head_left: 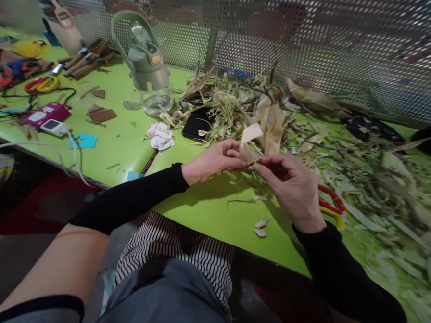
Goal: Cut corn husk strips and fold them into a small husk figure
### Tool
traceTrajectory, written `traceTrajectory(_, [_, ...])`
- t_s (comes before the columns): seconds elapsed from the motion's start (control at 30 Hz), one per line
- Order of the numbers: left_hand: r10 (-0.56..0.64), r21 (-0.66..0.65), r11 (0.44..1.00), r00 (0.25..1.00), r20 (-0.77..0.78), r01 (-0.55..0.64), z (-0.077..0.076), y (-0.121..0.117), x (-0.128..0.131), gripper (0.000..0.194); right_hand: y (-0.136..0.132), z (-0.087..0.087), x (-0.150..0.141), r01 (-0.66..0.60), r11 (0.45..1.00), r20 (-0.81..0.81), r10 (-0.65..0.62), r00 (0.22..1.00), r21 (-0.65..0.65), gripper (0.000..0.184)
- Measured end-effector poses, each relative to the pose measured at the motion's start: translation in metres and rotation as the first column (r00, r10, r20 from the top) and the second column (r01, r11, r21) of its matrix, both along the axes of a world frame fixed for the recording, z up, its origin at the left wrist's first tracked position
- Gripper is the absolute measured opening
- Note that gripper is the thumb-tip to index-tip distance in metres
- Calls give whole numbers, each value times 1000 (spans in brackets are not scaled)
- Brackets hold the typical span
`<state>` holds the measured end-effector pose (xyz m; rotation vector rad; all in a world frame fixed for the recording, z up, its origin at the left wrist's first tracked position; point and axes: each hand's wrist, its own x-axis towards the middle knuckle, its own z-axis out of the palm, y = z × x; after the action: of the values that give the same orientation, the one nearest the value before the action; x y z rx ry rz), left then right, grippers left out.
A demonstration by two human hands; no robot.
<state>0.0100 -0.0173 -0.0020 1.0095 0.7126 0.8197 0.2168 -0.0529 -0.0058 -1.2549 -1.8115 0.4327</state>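
Both hands meet over the green table [206, 209] and pinch the same pale dried corn husk piece [252, 134]. My left hand [215, 160] grips its lower end with thumb and fingers closed. My right hand [290, 184] pinches it from the right, fingers curled. The husk stands up between the fingertips, in front of a larger tan husk [273, 123]. Small husk scraps [260, 227] lie on the table below my hands.
A heap of husks and green strips [380, 180] covers the right side. Red and yellow scissors [330, 206] lie by my right wrist. A black phone [197, 123], crumpled tissue [161, 135], a water bottle [148, 66], more scissors [42, 84] and a perforated metal screen [315, 46] are also present.
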Motion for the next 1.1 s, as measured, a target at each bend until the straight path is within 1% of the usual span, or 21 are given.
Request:
traceTrajectory(0.1, [-1, 35, 999, 1000, 8, 0, -7, 2, 2, 36, -2, -1, -4, -15, 998, 41, 12, 999, 57, 16])
traceTrajectory(0.2, [-9, 42, 999, 1000, 11, 8, -12, 3, 3, 36, -4, 1, -7, -13, 993, 99, 1, 995, 118, 11])
traceTrajectory(0.37, [-20, 36, 999, 1000, 5, 20, -11, 3, 4, 32, -7, 6, -9, -19, 974, 219, -32, 975, 228, 9])
traceTrajectory(0.47, [-13, 43, 999, 1000, -28, 15, -8, 2, 4, 31, -8, 8, -10, -46, 967, 263, -23, 965, 251, 11])
traceTrajectory(0.53, [-8, 54, 998, 999, -51, 10, -7, 1, 4, 30, -8, 9, -10, -70, 967, 272, 1, 962, 243, 13])
traceTrajectory(0.63, [-13, 84, 996, 997, -81, 20, -6, 0, 3, 31, -5, 8, -7, -100, 979, 232, 57, 971, 175, 13])
traceTrajectory(0.73, [-40, 145, 988, 995, -92, 53, -6, 0, 2, 31, -3, 6, -3, -93, 996, 95, 92, 991, 5, 19])
traceTrajectory(0.83, [-57, 229, 970, 992, -114, 82, -6, 1, 1, 30, -2, 6, -1, -93, 977, -53, 84, 995, -191, 33])
traceTrajectory(0.9, [-56, 265, 960, 989, -136, 91, -6, 1, 1, 31, -2, 6, 0, -96, 959, -85, 76, 993, -268, 37])
traceTrajectory(0.93, [-55, 272, 958, 988, -145, 93, -5, 1, 1, 32, -3, 6, 0, -91, 956, -87, 69, 994, -280, 37])
traceTrajectory(1.0, [-56, 266, 959, 986, -155, 97, -5, 1, 1, 32, -3, 7, -1, -71, 962, -85, 51, 995, -262, 34])
traceTrajectory(1.1, [-58, 225, 970, 986, -157, 93, -5, 1, 2, 31, -4, 7, -2, -62, 967, -94, 40, 995, -245, 32])
